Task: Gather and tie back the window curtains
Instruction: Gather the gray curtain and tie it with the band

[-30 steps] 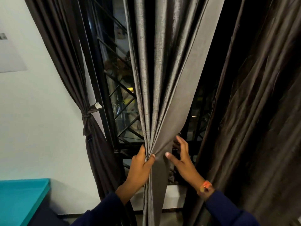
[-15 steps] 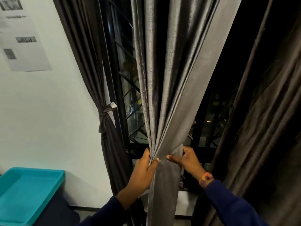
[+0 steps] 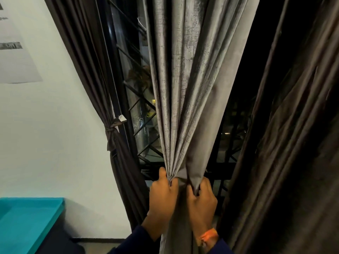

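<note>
grey curtain point(image 3: 185, 88), pleats bunched mid-window

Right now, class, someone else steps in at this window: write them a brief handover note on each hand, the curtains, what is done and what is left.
Left hand: grips the gathered pleats of the middle curtain.
Right hand: grips that curtain's right edge.
Done: left curtain is tied back with its tie.
Left: finish bunching the middle curtain and tie it; no tie for it is visible. The right curtain hangs loose.
</note>
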